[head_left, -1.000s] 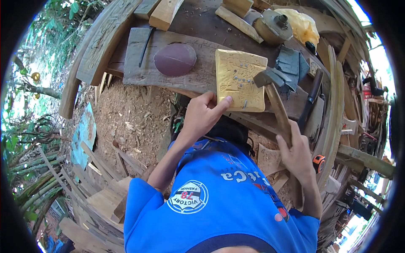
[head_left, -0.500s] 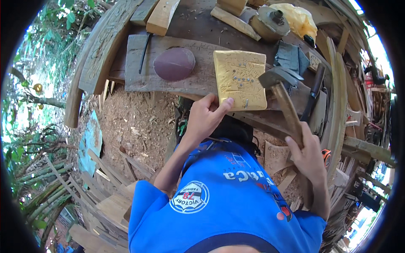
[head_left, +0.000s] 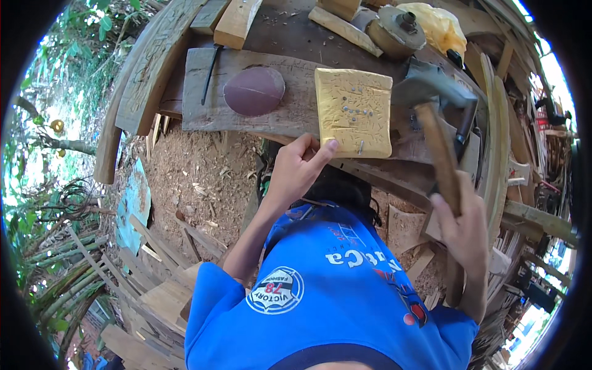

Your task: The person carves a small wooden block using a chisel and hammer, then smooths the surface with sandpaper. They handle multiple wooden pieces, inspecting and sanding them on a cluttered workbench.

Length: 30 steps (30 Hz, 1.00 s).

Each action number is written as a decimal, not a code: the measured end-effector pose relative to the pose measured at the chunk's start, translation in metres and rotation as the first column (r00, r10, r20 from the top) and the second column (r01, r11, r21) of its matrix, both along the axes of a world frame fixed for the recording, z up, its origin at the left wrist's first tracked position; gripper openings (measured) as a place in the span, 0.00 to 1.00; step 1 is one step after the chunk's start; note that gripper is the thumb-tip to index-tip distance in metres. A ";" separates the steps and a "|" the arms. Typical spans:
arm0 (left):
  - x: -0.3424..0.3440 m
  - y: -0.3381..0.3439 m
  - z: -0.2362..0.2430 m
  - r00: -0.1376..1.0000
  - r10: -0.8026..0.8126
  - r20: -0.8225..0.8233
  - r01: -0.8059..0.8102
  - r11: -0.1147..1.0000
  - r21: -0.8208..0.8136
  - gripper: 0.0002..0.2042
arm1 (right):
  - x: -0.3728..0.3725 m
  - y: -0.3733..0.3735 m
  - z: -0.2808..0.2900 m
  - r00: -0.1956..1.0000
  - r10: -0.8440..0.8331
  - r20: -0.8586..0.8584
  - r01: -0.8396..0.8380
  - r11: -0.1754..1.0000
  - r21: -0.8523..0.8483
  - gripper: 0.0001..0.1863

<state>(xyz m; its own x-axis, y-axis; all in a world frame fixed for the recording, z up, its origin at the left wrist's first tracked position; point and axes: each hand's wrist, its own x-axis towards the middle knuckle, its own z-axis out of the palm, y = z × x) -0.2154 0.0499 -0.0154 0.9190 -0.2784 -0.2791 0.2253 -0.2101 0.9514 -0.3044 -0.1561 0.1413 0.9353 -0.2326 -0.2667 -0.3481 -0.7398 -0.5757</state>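
A yellow, squarish block [head_left: 353, 126] rests on a worn wooden plank [head_left: 213, 120]. Its face carries many small dents and several nail heads in the middle. Close to the block's near edge a nail [head_left: 361, 147] stands out of the surface. My left hand [head_left: 299, 166] grips the block at its near left corner, the thumb lying on top. In my right hand [head_left: 464, 228] is a hammer [head_left: 439, 142], held by its wooden handle to the right of the block. The hammer's head is smeared by motion and appears raised, apart from the block.
On the plank lie a brown sanding disc [head_left: 254, 92] and a thin black strip [head_left: 211, 74]. A dark-handled tool [head_left: 465, 126] sits at the right, partly behind the hammer. Farther back are wood blocks [head_left: 237, 24], a round grey metal piece [head_left: 394, 37] and a yellowish plastic bag [head_left: 435, 28].
My right hand has moved right and slightly nearer to me, swinging the hammer head away from the block. My left hand keeps its hold on the block.
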 end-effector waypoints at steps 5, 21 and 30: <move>0.001 0.002 0.005 0.997 -0.057 -0.043 0.060 0.996 0.063 0.20 | 0.001 0.011 -0.003 0.979 -0.126 0.158 0.117 0.991 0.069 0.17; 0.008 0.005 0.004 0.983 -0.166 -0.077 0.173 0.980 0.093 0.23 | 0.001 0.007 -0.027 0.982 0.156 -0.103 -0.164 0.984 -0.076 0.27; 0.007 0.006 0.002 0.978 -0.174 -0.117 0.180 0.983 0.045 0.25 | -0.002 0.003 -0.009 0.949 0.151 0.277 -0.126 0.986 -0.108 0.33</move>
